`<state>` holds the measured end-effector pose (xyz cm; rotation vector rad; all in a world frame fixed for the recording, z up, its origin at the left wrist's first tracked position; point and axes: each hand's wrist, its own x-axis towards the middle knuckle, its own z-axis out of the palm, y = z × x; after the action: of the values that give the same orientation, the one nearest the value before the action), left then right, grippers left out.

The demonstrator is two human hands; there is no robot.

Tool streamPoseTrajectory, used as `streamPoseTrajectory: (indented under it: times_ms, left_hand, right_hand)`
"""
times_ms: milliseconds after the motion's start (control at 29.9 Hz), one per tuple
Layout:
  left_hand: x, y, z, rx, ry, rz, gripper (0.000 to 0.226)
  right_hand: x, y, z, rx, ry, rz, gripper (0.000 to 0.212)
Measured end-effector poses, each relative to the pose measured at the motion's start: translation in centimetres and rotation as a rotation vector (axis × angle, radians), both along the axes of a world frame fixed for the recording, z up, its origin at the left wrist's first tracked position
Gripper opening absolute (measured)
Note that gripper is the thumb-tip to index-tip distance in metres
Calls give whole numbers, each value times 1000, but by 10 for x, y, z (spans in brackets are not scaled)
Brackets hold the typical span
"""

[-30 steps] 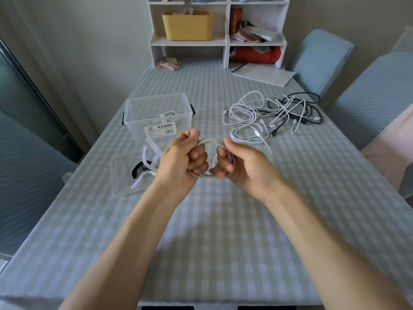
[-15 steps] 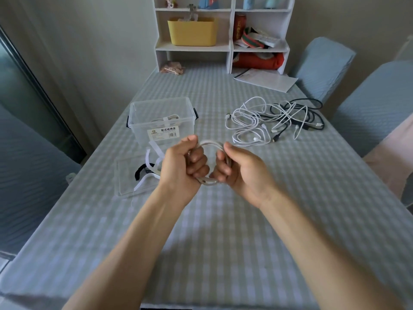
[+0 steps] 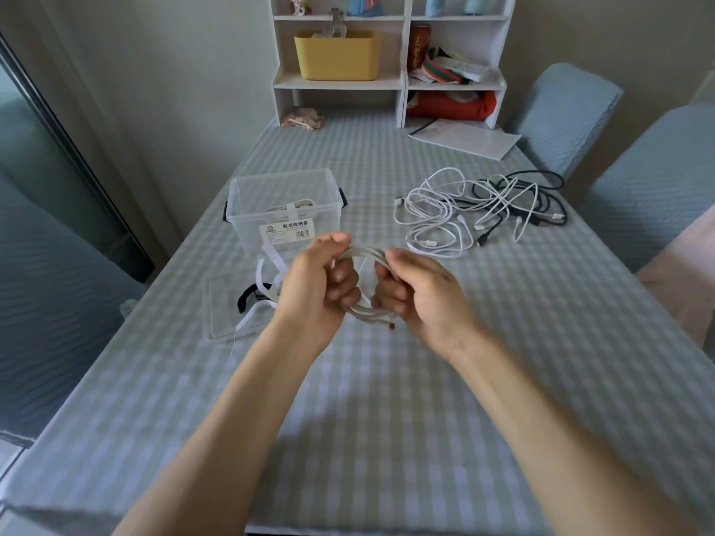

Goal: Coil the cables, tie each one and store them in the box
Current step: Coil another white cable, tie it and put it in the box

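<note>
Both hands hold one coiled white cable above the checked table. My left hand grips the coil's left side, thumb on top. My right hand grips its right side, and a plug end sticks out below the coil. Behind my left hand stands the clear storage box with one tied cable inside. White and black tie straps lie on the clear lid in front of the box. A tangle of loose white and black cables lies at the right.
A white shelf unit with a yellow bin stands at the table's far end, papers lying beside it. Blue-covered chairs stand along the right side. A dark glass door is at the left.
The hands stayed together on the coil and shifted their hold slightly; a plug end now shows below the coil. The camera tilted, so the scene sits lower in view.
</note>
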<state>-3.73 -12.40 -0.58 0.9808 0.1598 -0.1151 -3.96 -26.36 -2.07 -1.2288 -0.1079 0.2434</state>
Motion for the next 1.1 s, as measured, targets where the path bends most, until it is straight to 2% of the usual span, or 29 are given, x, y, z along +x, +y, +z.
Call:
streamPoseTrajectory:
  times_ms: [100,167,200,301,367,434,568,701,835,935,1035,1102]
  left_hand:
    - [-4,-4,2,375,-44,-50,16]
    - [-5,-11,2,457,-79,-62,18]
    - [-5,-14,2,408,-74,-65,21]
    - [-1,-9,3,79,11,-56,30]
    - [4,2,4,-89,36,-9,35]
    - [7,13,4,-178,42,29,35]
    - [11,28,8,-200,41,18,35]
    - [12,29,6,-304,33,39,36]
    - [12,29,4,-478,22,118,34]
    - [13,34,4,-582,18,195,36]
    - [10,25,1,-522,34,251,41]
    - [6,13,-2,-397,54,256,40]
  right_hand:
    - [0,3,1,-287,-71,-67,37]
    - [1,1,2,-318,-57,-79,38]
    - [1,0,1,-249,-11,-84,38]
    - [2,-3,1,12,132,-13,40]
    - [3,-5,-1,35,146,36,40]
    - [7,-8,-3,-25,107,18,38]
    - [10,-17,-1,-300,-82,-40,29]
    - [5,-20,1,-418,-126,82,30]
    - [7,-19,-7,-263,-86,227,39]
    - [5,-20,-9,-247,-117,301,30]
    - [0,-12,-10,-318,-169,243,19]
    - [-1,-4,-10,-350,-153,137,27]
